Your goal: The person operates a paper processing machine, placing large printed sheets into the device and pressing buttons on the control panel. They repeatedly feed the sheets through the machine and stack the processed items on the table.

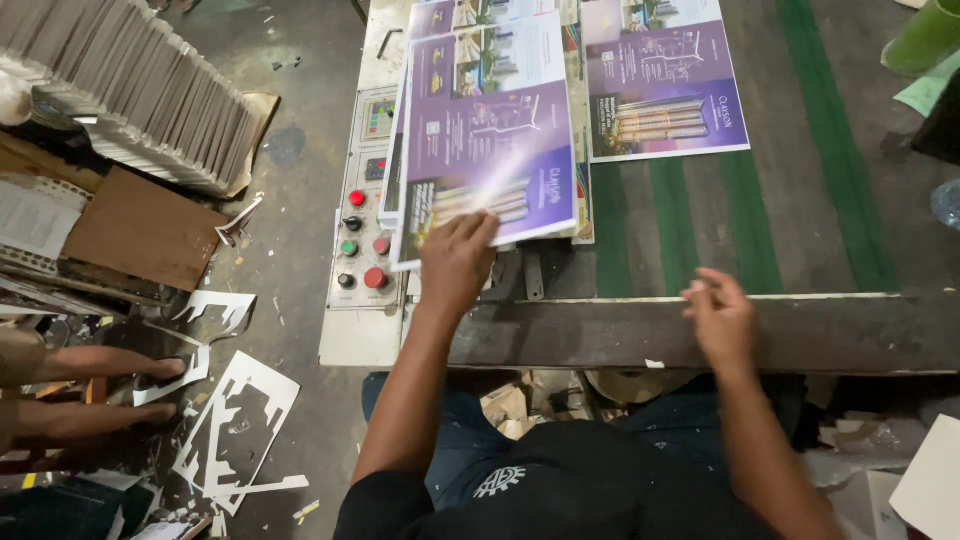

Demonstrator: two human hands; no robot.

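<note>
your left hand (455,262) lies flat, fingers spread narrow, on the near edge of a glossy purple-and-white printed sheet (490,140), the top of a short stack of printed sheets (392,195) sitting on the worn grey bench with green stripes (800,180). the fingertips press down on the sheet's lower corner rather than pinching it; the paper there looks blurred, so i cannot tell whether the edge is lifting. your right hand (720,318) hovers loosely curled and empty over the dark front rail of the bench (600,335), well apart from the stack.

a second purple printed sheet (662,85) lies flat on the green stripes just beside the stack. left of the stack sits a cream control panel with red and green push buttons (362,235), and the stack overhangs its upper part.

the risks, as i judge them: with only flat fingertips on glossy paper, the top sheet could skid or drag the one beneath with it, leaving you with two. your wrist is near the buttons, so a careless sweep could knock one. down on the floor, white cardboard offcuts (235,425) lie scattered beside another person's bare feet (150,390); they could slip underfoot.
</note>
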